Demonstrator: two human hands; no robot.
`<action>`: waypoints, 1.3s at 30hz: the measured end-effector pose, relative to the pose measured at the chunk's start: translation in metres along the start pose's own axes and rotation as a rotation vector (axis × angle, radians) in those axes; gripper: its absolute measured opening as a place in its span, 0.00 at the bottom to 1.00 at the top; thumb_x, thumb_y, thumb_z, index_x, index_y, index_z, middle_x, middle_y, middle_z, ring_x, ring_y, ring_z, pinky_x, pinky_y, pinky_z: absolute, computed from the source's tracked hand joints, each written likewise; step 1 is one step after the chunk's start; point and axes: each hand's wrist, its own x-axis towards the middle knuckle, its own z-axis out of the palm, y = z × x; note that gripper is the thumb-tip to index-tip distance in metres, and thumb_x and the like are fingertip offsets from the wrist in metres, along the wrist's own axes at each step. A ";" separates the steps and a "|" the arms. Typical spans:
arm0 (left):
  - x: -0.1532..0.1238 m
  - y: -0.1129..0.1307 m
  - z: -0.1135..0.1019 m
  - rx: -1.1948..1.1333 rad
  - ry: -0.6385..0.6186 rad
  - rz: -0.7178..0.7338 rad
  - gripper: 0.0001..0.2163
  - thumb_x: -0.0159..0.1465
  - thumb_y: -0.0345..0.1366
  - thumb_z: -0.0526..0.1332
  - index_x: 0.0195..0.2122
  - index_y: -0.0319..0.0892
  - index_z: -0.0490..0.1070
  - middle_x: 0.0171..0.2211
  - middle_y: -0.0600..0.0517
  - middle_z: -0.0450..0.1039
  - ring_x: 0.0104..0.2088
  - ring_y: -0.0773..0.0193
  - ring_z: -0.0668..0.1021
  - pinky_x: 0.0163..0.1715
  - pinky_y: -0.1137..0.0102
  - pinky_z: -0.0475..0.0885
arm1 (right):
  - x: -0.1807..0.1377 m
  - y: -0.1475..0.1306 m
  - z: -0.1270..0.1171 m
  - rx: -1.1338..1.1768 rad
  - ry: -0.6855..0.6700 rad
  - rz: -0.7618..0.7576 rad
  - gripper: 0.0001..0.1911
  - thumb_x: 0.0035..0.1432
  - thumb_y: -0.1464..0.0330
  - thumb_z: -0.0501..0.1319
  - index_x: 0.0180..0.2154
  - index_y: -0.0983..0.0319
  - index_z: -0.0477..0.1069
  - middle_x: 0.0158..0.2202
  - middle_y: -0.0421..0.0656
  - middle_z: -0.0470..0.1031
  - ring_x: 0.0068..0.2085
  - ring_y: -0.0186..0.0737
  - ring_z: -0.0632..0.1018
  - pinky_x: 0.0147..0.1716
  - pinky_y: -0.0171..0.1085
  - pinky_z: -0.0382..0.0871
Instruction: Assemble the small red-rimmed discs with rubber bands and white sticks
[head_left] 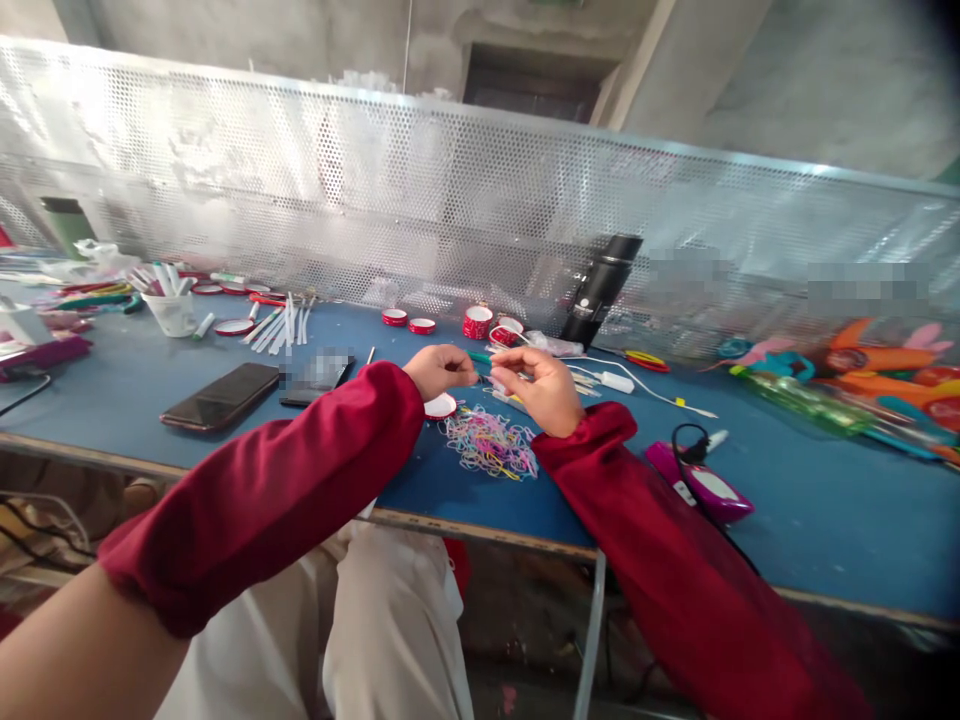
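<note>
Head view, band pile [491, 442]: a multicoloured tangle on the blue table [832, 530], nearer the table's front edge than the hands.
Left hand [444, 370]: beyond the pile's left side, thumb and fingertips nearly meeting; anything pinched there is too small to tell.
Right hand [543, 386]: beyond the pile's right side, fingers curled toward the thumb; I cannot tell whether it grips anything.
Red-rimmed dish [440, 406]: just left of the pile.
Purple device [699, 482]: right of the pile.

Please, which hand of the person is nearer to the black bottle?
Right. The right hand is in front of the black bottle, a little to its left; the left hand is farther to the left.
</note>
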 end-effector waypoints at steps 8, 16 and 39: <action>-0.004 0.001 0.001 0.012 -0.126 -0.140 0.11 0.55 0.42 0.64 0.27 0.37 0.75 0.20 0.56 0.66 0.23 0.71 0.66 0.25 0.74 0.61 | -0.004 0.001 0.003 -0.091 -0.221 -0.018 0.13 0.51 0.57 0.68 0.33 0.60 0.77 0.30 0.43 0.80 0.31 0.41 0.79 0.33 0.41 0.75; -0.004 -0.005 -0.019 0.411 -0.062 -0.230 0.10 0.58 0.40 0.62 0.34 0.39 0.80 0.27 0.52 0.75 0.30 0.66 0.72 0.33 0.73 0.64 | 0.000 0.001 -0.016 -0.164 -0.435 0.044 0.09 0.52 0.63 0.65 0.34 0.60 0.79 0.25 0.40 0.78 0.26 0.37 0.77 0.28 0.36 0.71; -0.005 -0.009 -0.028 0.478 0.300 -0.452 0.11 0.62 0.33 0.56 0.43 0.40 0.72 0.31 0.49 0.75 0.32 0.63 0.75 0.31 0.72 0.66 | -0.002 0.018 -0.010 -0.466 -0.707 -0.090 0.21 0.51 0.56 0.69 0.46 0.56 0.78 0.42 0.45 0.78 0.42 0.46 0.77 0.46 0.45 0.70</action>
